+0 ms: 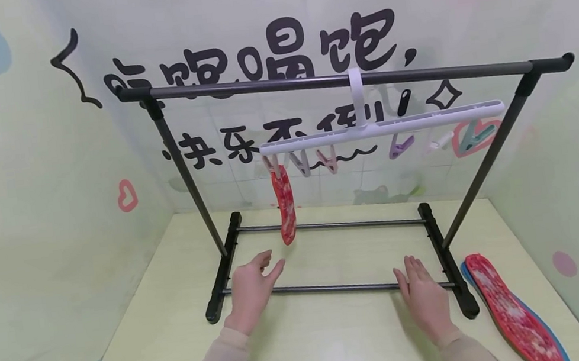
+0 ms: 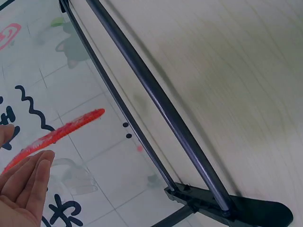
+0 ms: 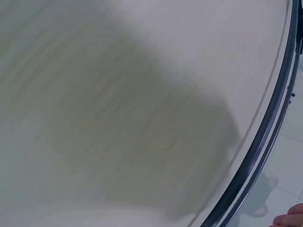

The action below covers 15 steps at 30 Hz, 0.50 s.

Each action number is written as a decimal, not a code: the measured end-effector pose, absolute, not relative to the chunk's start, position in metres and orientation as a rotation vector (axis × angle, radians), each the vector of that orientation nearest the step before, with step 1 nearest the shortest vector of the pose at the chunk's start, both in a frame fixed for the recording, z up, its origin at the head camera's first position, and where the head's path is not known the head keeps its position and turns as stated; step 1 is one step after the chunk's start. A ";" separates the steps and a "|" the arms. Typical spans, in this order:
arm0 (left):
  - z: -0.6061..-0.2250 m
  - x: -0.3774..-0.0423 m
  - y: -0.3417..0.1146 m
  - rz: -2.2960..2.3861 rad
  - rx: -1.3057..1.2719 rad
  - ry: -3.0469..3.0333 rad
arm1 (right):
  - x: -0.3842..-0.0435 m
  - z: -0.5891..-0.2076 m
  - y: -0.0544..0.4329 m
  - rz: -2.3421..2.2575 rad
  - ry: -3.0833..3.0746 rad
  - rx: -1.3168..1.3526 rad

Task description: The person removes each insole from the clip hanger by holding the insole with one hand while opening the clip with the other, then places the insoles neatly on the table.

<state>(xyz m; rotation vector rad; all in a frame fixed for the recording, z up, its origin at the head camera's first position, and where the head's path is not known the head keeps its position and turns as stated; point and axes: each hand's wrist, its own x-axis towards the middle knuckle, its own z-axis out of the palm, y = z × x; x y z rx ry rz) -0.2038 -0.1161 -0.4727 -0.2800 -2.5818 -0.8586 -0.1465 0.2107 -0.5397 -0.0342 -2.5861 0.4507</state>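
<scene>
A red-and-white insole (image 1: 284, 205) hangs from a pink clip (image 1: 271, 164) at the left end of a white clip hanger (image 1: 380, 129). My left hand (image 1: 253, 286) is just below and left of it, thumb and fingers apart with nothing between them. In the left wrist view, the insole (image 2: 61, 132) appears edge-on beyond my fingers (image 2: 35, 184). My right hand (image 1: 425, 296) is by the rack's front bar, fingers straight and holding nothing. Only its fingertips (image 3: 289, 218) enter the right wrist view.
The hanger's hook loops over the top bar (image 1: 257, 86) of a dark rack. Several more clips dangle along the hanger, including a teal one (image 1: 477, 135). A red insole (image 1: 514, 313) with blue edging lies on the table right of the rack's foot (image 1: 452, 269).
</scene>
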 end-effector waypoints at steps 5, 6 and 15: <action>-0.466 -0.211 -0.130 -0.832 -0.283 -2.549 | -0.158 -0.535 0.188 0.486 -2.597 0.019; -0.465 -0.212 -0.132 -0.827 -0.280 -2.545 | -0.161 -0.535 0.183 0.492 -2.593 0.031; -0.454 -0.229 -0.150 -0.819 -0.250 -2.515 | -0.182 -0.532 0.133 0.509 -2.563 0.147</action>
